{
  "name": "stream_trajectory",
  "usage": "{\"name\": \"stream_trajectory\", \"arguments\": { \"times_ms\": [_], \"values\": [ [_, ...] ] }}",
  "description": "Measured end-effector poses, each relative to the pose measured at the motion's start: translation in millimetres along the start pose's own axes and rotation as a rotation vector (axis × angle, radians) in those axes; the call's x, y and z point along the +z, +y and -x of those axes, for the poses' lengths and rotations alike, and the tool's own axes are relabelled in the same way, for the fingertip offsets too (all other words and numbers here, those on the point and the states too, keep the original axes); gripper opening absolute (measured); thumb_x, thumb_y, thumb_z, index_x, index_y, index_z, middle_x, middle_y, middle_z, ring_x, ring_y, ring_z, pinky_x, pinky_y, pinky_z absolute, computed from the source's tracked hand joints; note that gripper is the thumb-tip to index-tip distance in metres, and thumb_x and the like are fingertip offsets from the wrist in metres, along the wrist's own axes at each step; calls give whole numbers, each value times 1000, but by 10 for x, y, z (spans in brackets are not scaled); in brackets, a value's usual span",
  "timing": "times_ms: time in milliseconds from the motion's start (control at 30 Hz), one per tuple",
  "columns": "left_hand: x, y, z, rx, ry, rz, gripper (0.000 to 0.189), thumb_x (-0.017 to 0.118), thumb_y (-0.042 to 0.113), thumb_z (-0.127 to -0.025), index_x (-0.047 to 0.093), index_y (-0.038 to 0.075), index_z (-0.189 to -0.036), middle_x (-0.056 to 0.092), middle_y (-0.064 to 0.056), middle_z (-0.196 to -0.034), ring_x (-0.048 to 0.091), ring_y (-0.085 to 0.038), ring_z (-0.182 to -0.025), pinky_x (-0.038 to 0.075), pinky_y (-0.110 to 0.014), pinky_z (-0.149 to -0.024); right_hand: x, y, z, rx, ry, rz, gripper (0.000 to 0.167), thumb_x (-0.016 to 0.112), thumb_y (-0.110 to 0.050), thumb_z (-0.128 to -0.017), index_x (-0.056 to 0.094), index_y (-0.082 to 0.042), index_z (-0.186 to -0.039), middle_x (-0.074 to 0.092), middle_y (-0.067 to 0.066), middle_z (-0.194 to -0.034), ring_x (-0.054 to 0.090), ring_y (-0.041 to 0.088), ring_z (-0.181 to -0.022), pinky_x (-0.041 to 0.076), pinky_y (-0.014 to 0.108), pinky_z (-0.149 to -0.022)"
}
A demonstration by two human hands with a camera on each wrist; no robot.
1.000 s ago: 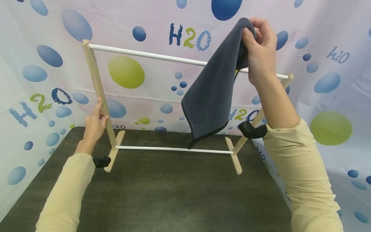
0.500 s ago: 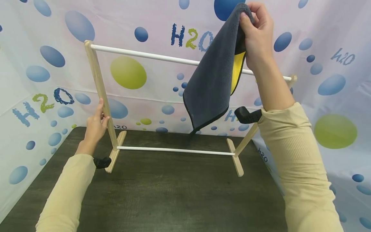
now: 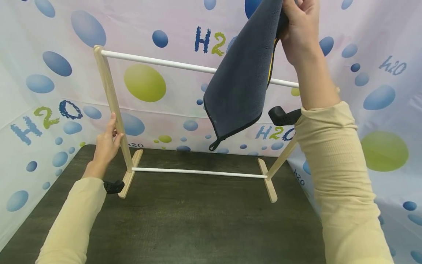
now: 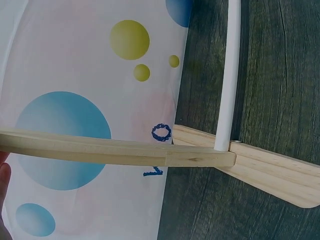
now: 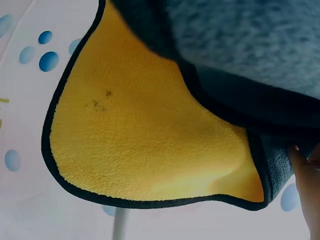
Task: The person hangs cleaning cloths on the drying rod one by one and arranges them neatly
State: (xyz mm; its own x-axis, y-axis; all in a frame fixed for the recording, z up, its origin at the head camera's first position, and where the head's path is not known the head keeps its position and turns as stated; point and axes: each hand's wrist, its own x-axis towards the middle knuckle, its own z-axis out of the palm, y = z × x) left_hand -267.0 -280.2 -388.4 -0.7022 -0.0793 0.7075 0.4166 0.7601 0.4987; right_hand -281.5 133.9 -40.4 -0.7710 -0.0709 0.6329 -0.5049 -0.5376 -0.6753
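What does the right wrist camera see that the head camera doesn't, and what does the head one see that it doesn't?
Only the right wrist view shows dark spots on the yellow side of the microfiber cloth. Only the head view shows the left hand holding a wooden post, and the dark tabletop. Both show the cloth, the right hand and the bubble-print backdrop.

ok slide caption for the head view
Left hand grips the left upright of a wooden rack; right hand holds up a grey-and-yellow microfibre cloth in front of the upper white rail.
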Motion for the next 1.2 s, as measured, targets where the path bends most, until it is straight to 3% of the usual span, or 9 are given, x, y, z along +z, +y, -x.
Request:
{"name": "stream_trajectory", "arguments": {
  "times_ms": [100,300,467,767,1200],
  "values": [
    [12,11,-5,16,3,6,80,57,-11,-83,19,19,-146,53,-38,-110,58,-52,-84,48,-59,-70,-127,-11,18,2,34,-50,12,44,6,-92,54,1,-96,55,14,-77,53,22,-66,46,30,-63],
    [23,19,-3,10,-11,13,80,56,-12,-83,18,19,-146,52,-39,-110,57,-52,-84,47,-59,-70,-491,68,143,56,68,1,3,50,2,-90,53,0,-91,55,12,-73,53,21,-59,44,27,-55],
    [18,16,-8,-7,-24,9,81,56,-12,-83,17,19,-146,52,-38,-111,57,-52,-85,47,-60,-70,-675,133,236,106,90,42,4,53,0,-89,54,-2,-93,56,11,-75,55,20,-60,47,25,-55],
    [-11,-9,3,6,6,7,79,56,-13,-82,19,16,-146,53,-38,-108,57,-52,-83,47,-60,-70,-743,236,282,163,107,54,6,56,-1,-88,54,-2,-94,55,11,-77,56,20,-63,49,25,-59],
    [-72,14,36,-54,-2,-4,78,54,-13,-84,17,16,-146,51,-40,-111,56,-53,-87,47,-60,-72,-756,343,280,148,98,62,4,55,-1,-89,55,-2,-93,55,10,-75,54,19,-62,46,24,-57]
  ]
}}
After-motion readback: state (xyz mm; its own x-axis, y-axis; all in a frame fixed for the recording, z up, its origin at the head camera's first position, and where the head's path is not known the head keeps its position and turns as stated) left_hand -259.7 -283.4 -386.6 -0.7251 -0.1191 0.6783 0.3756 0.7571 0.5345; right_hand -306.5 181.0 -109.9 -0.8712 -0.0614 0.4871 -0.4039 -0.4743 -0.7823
